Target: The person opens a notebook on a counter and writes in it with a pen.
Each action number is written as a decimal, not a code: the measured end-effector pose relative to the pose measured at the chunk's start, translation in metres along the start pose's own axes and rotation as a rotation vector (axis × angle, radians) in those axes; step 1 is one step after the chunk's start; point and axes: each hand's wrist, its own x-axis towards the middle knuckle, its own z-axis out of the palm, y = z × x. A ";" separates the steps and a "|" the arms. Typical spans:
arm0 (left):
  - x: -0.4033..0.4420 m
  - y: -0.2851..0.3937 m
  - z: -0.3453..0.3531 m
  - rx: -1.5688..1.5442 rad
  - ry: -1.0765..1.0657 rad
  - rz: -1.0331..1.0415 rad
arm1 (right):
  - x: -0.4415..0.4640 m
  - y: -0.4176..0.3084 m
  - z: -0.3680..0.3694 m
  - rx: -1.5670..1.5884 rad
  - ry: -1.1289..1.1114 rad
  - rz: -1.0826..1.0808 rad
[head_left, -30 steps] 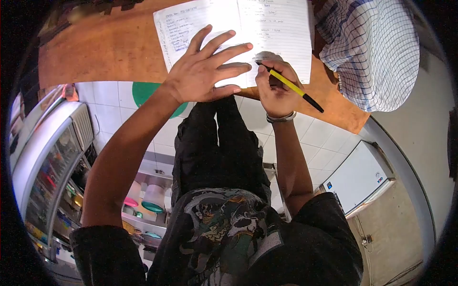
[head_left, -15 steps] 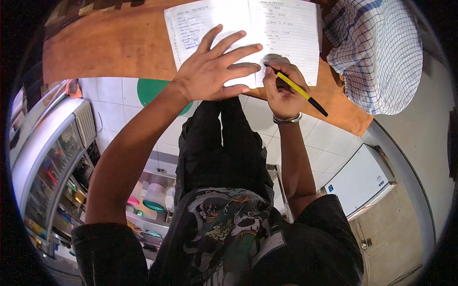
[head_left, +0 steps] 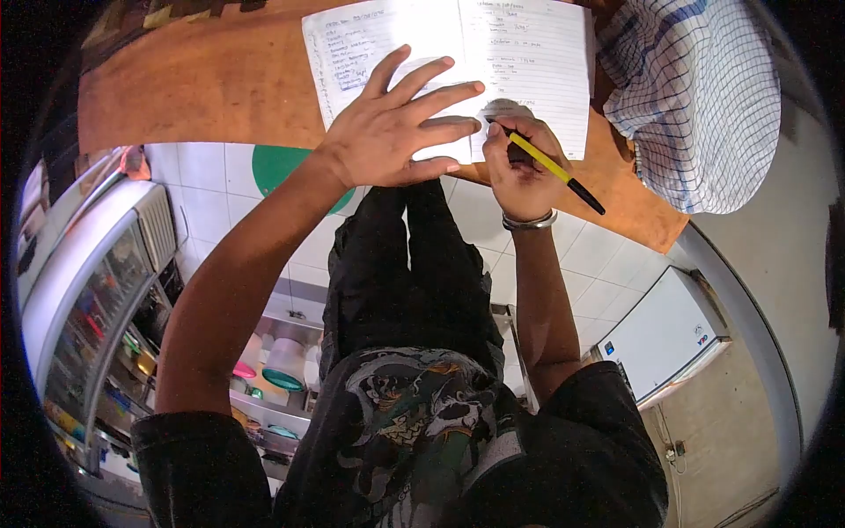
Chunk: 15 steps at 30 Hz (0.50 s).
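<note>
An open notebook (head_left: 554, 53) with lined pages lies on the wooden table (head_left: 202, 84), handwriting on both pages. Across its lower left part my left hand (head_left: 387, 128) rests flat, fingers spread. My right hand (head_left: 526, 172) is closed around a yellow pen (head_left: 546, 160) with a black end. The pen's tip is at the lower left of the right page, just beside my left fingertips. A metal bracelet (head_left: 530, 222) circles my right wrist.
A blue-and-white checked cloth (head_left: 695, 106) drapes at the table's right end. A green round object (head_left: 280, 169) shows below the table edge. A white fridge-like box (head_left: 662, 330) stands at lower right, and a glass-fronted cabinet (head_left: 92, 308) at left.
My right hand and the pen have shifted very slightly on the page. My left hand and the notebook stay in place.
</note>
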 end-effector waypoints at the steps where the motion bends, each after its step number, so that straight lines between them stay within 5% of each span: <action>1: 0.000 0.000 0.000 0.006 0.000 0.006 | 0.000 -0.001 0.001 0.039 0.020 0.011; 15: 0.000 0.000 0.000 0.005 0.003 0.005 | -0.002 0.004 0.002 0.052 0.003 -0.002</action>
